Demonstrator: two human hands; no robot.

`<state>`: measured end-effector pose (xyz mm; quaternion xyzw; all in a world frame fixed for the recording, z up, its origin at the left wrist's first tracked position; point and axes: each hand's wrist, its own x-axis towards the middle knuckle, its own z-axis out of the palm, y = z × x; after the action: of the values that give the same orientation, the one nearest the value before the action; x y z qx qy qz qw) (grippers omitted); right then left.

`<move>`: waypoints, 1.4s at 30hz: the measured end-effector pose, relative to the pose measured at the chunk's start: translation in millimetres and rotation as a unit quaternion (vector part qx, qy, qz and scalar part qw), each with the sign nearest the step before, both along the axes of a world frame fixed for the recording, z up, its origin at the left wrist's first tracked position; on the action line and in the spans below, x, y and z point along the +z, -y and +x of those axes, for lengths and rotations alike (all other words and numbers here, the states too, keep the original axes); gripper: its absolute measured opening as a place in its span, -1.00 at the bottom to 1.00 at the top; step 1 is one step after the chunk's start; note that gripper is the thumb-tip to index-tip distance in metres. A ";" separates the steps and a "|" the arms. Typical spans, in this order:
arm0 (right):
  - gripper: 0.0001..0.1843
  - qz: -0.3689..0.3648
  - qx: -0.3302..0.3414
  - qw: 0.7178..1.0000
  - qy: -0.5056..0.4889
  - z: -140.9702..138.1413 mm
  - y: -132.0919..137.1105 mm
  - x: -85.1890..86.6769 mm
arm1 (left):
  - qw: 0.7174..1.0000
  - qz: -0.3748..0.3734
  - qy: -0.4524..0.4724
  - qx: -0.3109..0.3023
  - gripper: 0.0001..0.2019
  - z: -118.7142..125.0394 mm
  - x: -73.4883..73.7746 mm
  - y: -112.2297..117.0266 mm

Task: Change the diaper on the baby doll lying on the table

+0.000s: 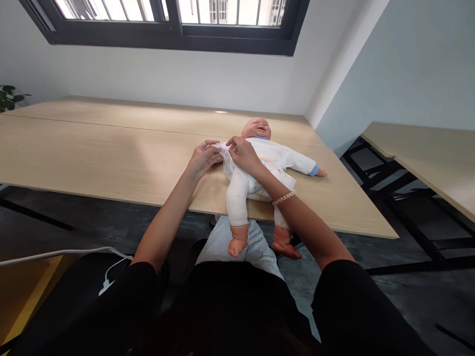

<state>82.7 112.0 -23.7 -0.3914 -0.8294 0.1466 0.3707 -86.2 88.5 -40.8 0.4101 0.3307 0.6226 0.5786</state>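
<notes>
A baby doll (263,151) lies on its back on the wooden table (111,148), dressed in a white top with blue collar and cuff. Its legs hang over the near edge with bare feet, and the leg on the left (237,195) is covered in white. My left hand (206,157) is closed at the doll's arm on the left, pinching the edge of a thin white cloth (227,165). Beside it, my right hand (243,152) is bent over the doll's side, its fingertips closed on the same cloth. The doll's hand on that side is hidden.
A barred window (174,29) is set in the wall behind the table. Another table (438,158) with black legs stands to the right. A white cable (74,251) runs at lower left near a black chair (74,291). A plant (9,97) shows at far left.
</notes>
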 end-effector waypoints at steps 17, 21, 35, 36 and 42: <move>-0.90 -0.018 -0.004 0.999 -0.032 0.9 10.7 8.5 | 0.998 0.046 -0.042 -0.030 -0.58 5.6 -3.3 0.7; -0.89 0.024 -0.045 0.998 -0.026 8.3 20.4 14.0 | 0.990 0.112 -0.085 -0.029 -0.62 13.5 -1.5 0.0; -0.84 -0.013 -0.165 0.984 -0.070 42.5 59.0 10.1 | 0.935 0.197 -0.258 -0.145 -0.65 39.5 -11.4 -6.1; -0.84 -0.021 -0.175 0.981 -0.079 45.3 59.2 8.6 | 0.930 0.201 -0.271 -0.147 -0.66 39.9 -12.0 -5.3; -0.84 -0.039 -0.204 0.974 -0.088 51.2 59.5 5.1 | 0.923 0.213 -0.297 -0.120 -0.74 42.6 -11.6 -3.5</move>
<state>133.9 52.5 -18.7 -0.5524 -0.6893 0.1344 0.4490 -43.6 92.0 -52.4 0.7264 0.2958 0.4535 0.4233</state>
